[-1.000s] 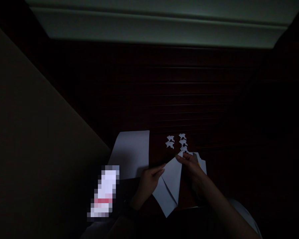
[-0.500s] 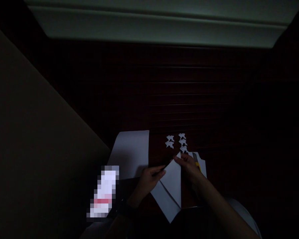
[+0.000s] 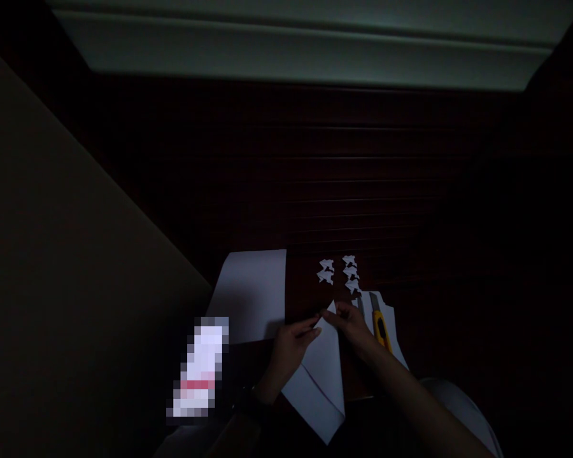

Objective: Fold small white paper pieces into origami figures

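Observation:
A white sheet of paper point(image 3: 321, 375), folded over diagonally, hangs between my hands above the table's near edge. My left hand point(image 3: 291, 346) pinches its upper left edge between thumb and fingers. Close to the pointed top corner, my right hand point(image 3: 351, 321) grips the paper, its fingertips near those of the left. Beyond my hands lie several small folded paper figures point(image 3: 325, 276) in two columns. Just right of my right hand, a yellow utility knife point(image 3: 381, 327) rests on white paper pieces point(image 3: 397, 343).
A large white sheet point(image 3: 251, 292) lies flat at the left of the dark table point(image 3: 300, 280). Nearer to me on that side is a bright pixelated patch point(image 3: 200, 362). A pale wall or panel point(image 3: 76, 254) rises on the left, with a dark slatted surface point(image 3: 339, 165) behind.
My right hand and the paper's top corner have shifted left and slightly down. The paper's lower tip has dropped, and more of the yellow knife shows.

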Available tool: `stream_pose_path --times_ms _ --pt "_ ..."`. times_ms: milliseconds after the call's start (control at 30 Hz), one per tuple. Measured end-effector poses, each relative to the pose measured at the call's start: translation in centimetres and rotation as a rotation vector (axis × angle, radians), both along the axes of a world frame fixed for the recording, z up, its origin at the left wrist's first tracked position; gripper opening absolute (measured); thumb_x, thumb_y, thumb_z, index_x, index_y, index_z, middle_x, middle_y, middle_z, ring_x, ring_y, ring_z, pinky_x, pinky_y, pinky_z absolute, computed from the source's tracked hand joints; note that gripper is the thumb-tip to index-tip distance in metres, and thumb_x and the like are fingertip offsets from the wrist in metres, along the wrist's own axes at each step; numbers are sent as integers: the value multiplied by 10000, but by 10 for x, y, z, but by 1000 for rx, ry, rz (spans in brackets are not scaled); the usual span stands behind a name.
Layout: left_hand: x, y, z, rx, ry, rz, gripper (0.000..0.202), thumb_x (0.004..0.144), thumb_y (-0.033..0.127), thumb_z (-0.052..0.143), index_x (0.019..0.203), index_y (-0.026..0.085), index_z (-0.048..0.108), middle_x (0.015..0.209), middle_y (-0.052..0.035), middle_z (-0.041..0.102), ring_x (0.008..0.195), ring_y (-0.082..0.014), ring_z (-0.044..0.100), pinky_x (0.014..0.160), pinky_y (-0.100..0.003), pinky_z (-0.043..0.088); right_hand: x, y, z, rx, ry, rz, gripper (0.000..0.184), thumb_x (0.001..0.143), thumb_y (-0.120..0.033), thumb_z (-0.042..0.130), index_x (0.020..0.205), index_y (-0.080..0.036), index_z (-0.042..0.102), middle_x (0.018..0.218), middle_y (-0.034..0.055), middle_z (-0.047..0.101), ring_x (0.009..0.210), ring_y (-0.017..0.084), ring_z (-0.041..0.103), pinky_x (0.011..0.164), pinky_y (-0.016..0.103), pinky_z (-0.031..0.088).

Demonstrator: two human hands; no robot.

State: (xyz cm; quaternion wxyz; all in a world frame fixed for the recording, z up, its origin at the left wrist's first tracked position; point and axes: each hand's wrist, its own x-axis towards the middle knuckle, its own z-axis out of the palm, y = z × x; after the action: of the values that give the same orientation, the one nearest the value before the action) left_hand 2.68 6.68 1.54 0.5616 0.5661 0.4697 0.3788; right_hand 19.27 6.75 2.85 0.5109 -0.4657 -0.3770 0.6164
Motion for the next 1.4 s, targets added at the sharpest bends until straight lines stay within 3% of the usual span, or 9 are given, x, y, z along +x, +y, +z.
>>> stream_pose_path --times_ms 133,367,733,1100,1400 --pt "1 -2 2 89 1 0 315 778 318 602 1076 228 650 1104 -10 654 1014 -210 611 921 -326 458 3 2 4 24 40 0 242 701 -392 693 712 -155 646 704 24 659 637 147 576 610 255 423" --pt "2 -5 3 158 33 33 292 795 296 582 1077 252 645 1105 11 651 1012 -197 612 931 -320 452 4 3 5 24 42 -7 228 710 -381 686 699 -157 644 696 29 659 627 146 568 607 257 414" --pt "0 -5 12 125 69 11 293 798 319 572 1067 238 653 1066 -3 671 961 -211 633 886 -330 482 5 4 5 12 27 -26 253 683 -404 703 683 -159 640 685 21 659 618 147 567 590 253 407" --pt "1 -4 5 105 65 5 300 788 317 581 1058 212 662 1040 -17 685 934 -213 644 851 -318 500 -1 2 6 4 -110 -77 348 647 -507 689 655 -168 610 628 7 618 561 138 536 537 244 393" --pt "-2 -2 15 125 69 -21 291 813 318 548 1074 237 648 1082 6 664 980 -204 626 902 -322 466 4 4 9 19 -93 -83 298 623 -452 729 674 -173 636 645 -7 621 588 133 538 572 251 397"
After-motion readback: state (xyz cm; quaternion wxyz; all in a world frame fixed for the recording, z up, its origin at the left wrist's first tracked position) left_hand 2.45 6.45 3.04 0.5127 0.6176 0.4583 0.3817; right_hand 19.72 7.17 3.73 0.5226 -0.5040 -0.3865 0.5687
